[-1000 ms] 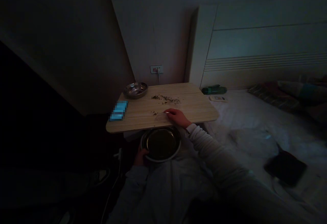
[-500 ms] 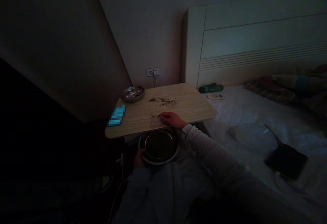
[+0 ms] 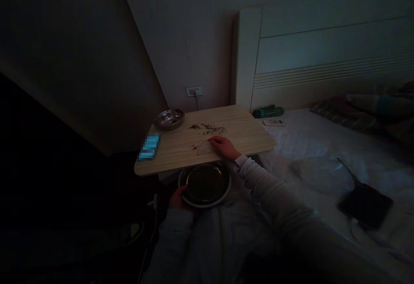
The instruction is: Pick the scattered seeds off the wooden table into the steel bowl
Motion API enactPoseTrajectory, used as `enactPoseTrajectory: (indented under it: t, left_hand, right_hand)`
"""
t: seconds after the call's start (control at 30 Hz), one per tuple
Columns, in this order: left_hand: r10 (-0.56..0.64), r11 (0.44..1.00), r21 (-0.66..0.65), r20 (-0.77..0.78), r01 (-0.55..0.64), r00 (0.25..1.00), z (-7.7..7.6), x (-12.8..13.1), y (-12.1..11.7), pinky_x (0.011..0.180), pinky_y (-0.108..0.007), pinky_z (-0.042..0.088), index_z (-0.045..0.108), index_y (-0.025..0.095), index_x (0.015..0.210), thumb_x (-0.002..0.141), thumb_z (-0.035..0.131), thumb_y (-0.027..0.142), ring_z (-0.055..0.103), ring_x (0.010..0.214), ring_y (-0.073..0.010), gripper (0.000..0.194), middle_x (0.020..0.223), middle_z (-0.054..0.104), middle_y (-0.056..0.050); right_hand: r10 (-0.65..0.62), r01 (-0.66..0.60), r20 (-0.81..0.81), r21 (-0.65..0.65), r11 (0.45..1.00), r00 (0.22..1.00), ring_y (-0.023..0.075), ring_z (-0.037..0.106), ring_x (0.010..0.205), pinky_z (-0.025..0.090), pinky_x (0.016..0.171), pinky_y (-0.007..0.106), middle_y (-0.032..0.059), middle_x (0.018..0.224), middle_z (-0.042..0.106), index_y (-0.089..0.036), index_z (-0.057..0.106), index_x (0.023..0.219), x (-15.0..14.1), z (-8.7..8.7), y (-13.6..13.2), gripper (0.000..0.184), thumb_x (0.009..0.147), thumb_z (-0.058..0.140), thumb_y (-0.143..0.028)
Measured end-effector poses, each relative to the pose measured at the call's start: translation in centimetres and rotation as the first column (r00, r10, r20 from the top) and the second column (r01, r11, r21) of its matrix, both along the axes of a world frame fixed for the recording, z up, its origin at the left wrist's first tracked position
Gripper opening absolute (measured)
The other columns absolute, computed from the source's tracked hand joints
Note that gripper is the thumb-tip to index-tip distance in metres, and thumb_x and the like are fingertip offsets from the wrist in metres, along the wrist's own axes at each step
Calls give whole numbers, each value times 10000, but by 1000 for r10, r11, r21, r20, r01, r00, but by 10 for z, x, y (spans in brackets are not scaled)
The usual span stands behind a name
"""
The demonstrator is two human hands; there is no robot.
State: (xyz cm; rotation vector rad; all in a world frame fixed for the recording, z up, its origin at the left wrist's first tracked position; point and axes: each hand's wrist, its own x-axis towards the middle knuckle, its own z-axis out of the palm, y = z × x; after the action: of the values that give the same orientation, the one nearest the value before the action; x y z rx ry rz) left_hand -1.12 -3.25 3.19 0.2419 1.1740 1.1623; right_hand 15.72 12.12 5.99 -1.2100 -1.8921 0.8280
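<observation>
my right hand [image 3: 224,146] is over the front part of the pale wood-grain tabletop [image 3: 246,133], fingers bent and pinching the right end of a clear plastic sheet [image 3: 204,147]. the sheet is thin and hard to make out in this dim light, and i cannot tell whether its lower edge touches the wood. just left of it lies a little cluster [image 3: 194,147] of small dark grains, and beyond it the main scatter of grains [image 3: 210,127] spreads loosely across the middle of the board.

my left hand [image 3: 178,198] grasps the left side of a round basin [image 3: 227,180], thumb over the rim. the basin is just below the table's front edge, above my lap; its inside is dark and shiny, so i cannot tell what is in it.

a stainless steel bowl [image 3: 170,125] stands at the table's far left corner, with a phone [image 3: 149,146] nearer me along the left edge. to the right, a green bottle [image 3: 269,112] and a remote control [image 3: 274,122] lie on the bed [image 3: 297,137]
</observation>
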Motion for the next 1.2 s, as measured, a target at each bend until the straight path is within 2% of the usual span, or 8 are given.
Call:
enactPoseTrajectory:
  t: [0.1,0.2,0.33,0.5,0.6,0.8,0.93,1.2]
  left_hand:
    - [116,980,-181,175,-83,978,6,5,-1,878,-452,460,655,166,679,624,467,173,641,914,-278,196,614,700,-95]
    - [215,958,-236,213,-163,953,4,5,-1,859,-463,464,663,110,814,622,455,116,667,822,-278,283,574,694,-96]
    - [229,958,-233,261,-169,938,-3,2,0,847,-462,467,654,94,922,645,451,113,675,775,-278,345,604,705,-98]
    - [240,955,-236,259,-180,935,-7,-2,-1,904,-454,429,676,105,839,632,471,112,665,833,-287,291,598,702,-107]
    - [213,963,-228,301,-146,930,-10,-3,0,918,-468,414,682,126,806,636,464,127,662,846,-291,276,612,707,-106]
    - [218,964,-213,295,-158,930,-19,-6,1,926,-487,400,642,110,1000,652,456,161,658,856,-297,398,670,718,-111]
    - [209,965,-218,320,-143,924,-23,-8,1,924,-500,397,630,75,1021,644,469,159,643,899,-313,418,705,717,-143]
    - [180,976,-177,343,-125,922,-44,-16,6,888,-511,420,657,87,983,644,459,167,665,813,-305,401,664,715,-128]
  right_hand:
    - [3,-4,24,23,1000,1000,140,587,867,417,824,271,51,943,671,-157,651,994,-3,-1,-2,254,808,484,-202]
    - [7,-8,35,22,1000,999,143,589,868,416,832,279,46,937,673,-166,656,987,-4,-1,-3,249,806,487,-195]
    - [12,-12,1,16,1000,1000,137,591,837,425,810,273,40,910,676,-160,656,984,-3,-2,-1,250,809,481,-197]
    - [-10,10,6,37,999,1000,134,587,850,422,817,274,26,916,675,-182,658,973,-3,-4,0,241,800,490,-199]
    - [12,-12,1,30,999,1000,141,584,886,417,836,282,35,958,671,-179,660,971,-4,-3,-1,245,794,492,-195]
    - [61,-61,-27,-7,998,998,142,590,892,421,843,287,43,983,668,-167,656,984,-2,-2,-3,257,801,479,-206]
    - [65,-65,3,5,998,998,144,587,921,412,865,290,31,1002,666,-189,661,968,-3,-3,-3,241,797,492,-204]
    - [90,-90,16,17,996,996,146,588,907,419,853,287,32,991,671,-186,658,979,-3,-4,-2,252,800,485,-220]
